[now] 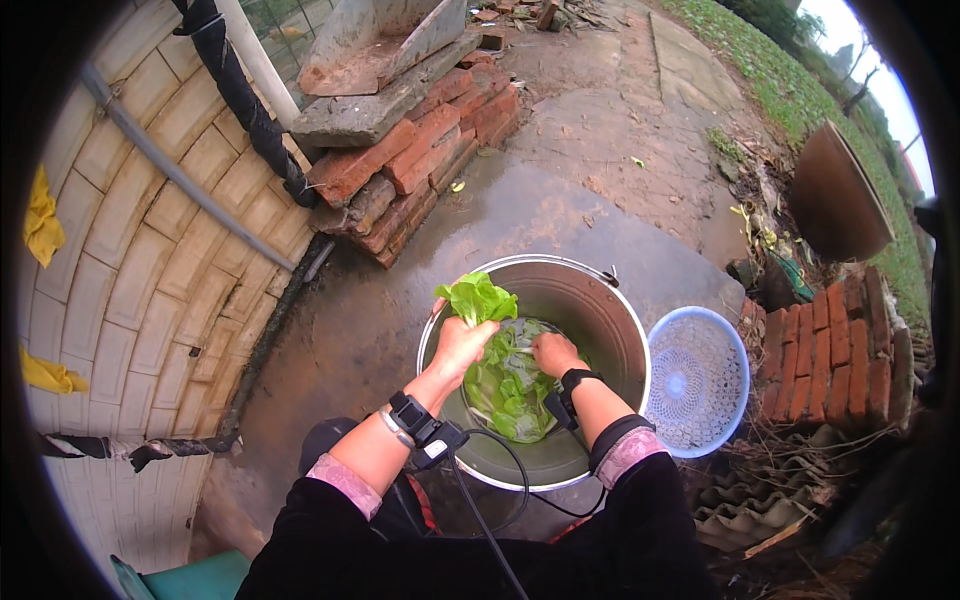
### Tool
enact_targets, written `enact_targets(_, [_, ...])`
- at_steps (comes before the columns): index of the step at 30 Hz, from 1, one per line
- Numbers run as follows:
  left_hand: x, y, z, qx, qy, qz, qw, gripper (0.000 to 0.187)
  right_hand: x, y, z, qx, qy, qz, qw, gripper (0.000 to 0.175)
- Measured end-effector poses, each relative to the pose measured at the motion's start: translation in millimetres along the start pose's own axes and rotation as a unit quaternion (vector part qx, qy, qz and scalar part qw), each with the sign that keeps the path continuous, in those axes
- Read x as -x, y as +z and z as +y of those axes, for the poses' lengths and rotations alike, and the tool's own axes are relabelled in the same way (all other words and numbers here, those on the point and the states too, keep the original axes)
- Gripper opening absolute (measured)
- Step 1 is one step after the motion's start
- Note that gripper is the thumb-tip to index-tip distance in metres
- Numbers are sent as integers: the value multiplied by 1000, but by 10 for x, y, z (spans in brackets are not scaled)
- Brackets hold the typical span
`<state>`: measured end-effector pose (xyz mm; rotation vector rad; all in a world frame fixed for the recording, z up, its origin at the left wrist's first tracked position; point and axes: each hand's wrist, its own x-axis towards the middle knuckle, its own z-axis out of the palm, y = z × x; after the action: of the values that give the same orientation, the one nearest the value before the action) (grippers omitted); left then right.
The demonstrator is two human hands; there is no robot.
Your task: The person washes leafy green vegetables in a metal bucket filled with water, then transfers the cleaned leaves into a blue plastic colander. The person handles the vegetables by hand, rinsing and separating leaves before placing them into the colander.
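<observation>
A large round metal bucket (442,472) stands before me with water and loose green leaves (517,405) low inside it. My left hand (461,346) is closed on a bunch of leafy greens (480,298), held up over the bucket's left side. Down inside the bucket, my right hand (553,355) has its fingers curled at a pale leaf stalk at the water; whether it grips the stalk is partly hidden. A blue plastic colander (694,382) sits on the ground against the bucket's right side. Straps with cabled devices are on both wrists.
Stacked red bricks (427,150) bear a concrete slab and a metal scoop-like container (382,52) at the upper left. A tiled wall (165,277) with a grey pipe runs along the left. More bricks (825,360), corrugated sheets (757,502) and a large brown pot (840,195) lie right.
</observation>
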<state>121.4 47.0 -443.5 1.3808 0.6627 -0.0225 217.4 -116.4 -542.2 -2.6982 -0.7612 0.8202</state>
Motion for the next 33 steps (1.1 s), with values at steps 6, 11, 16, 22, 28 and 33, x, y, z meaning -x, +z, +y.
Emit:
enact_targets(6, [9,-1,1,5,-10,-27,1000,10,199,389,17,164,-72,-176,968,27])
enact_targets(11, [-12,-20,-27,24,-42,-55,997,9,12,-192,42,38,-12,-155,987,21])
enact_targets(16, [-9,-38,-40,48,-90,-69,992,13,90,-644,-121,-387,20,-221,895,15])
enact_targets(22, [-52,-36,-111,63,-121,-81,987,28,181,-746,-303,-716,-74,-160,675,23])
enact_targets(28, [-91,13,-154,120,-18,-48,991,25,333,-732,-544,-549,-114,-124,819,19])
enact_targets(33, [-61,61,-96,25,83,-68,994,28,469,-760,-629,-622,-163,-220,734,52])
